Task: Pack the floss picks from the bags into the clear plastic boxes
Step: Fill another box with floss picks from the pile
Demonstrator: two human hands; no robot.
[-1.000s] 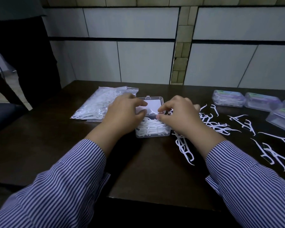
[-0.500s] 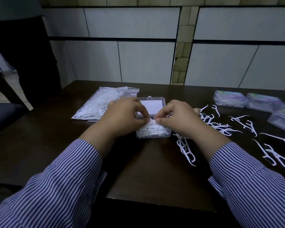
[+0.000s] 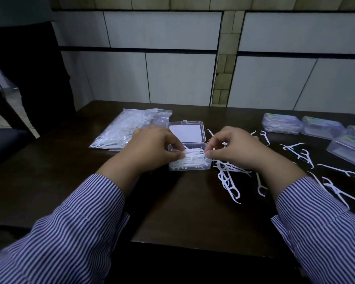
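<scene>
bundle of floss picks (image 3: 193,156) lying left-right over the open box (image 3: 190,168), left hand (image 3: 152,149) and right hand (image 3: 237,151) each pinching an end, loose picks (image 3: 229,178) right, bag (image 3: 129,128) far left on worktop (image 3: 172,212)

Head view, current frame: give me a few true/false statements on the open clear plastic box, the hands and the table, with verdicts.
1. The small clear plastic box in front of the person has its hinged lid open. True.
2. That box holds no white plastic floss picks. False: a layer of them lies inside.
3. Both the left hand and right hand pinch a bundle of white floss picks over the box. True.
4. The clear plastic bag of floss picks lies right of the box. False: it lies left.
5. Loose white floss picks lie on the dark wooden table. True.
</scene>
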